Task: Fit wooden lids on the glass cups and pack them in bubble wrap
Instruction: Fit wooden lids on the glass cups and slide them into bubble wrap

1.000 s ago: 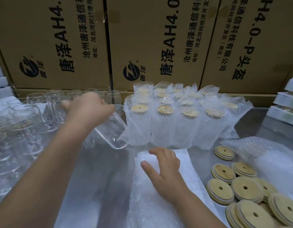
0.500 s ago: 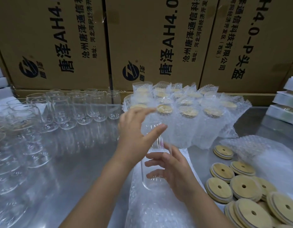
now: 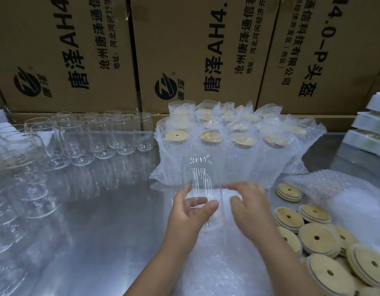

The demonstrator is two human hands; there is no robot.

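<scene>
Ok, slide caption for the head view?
Left hand holds an unlidded glass cup at the bubble wrap; wooden lids lie nearby.

The left hand (image 3: 191,214) and right hand (image 3: 251,210) are showing bare; both forearms (image 3: 161,265) are running unsleeved to the frame edge.

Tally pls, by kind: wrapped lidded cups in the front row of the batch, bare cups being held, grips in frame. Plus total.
Front-row wrapped cups: 4
Held glass cup: 1
Grips: 2 (left grip on the cup, right grip beside it)
Total: 7
</scene>
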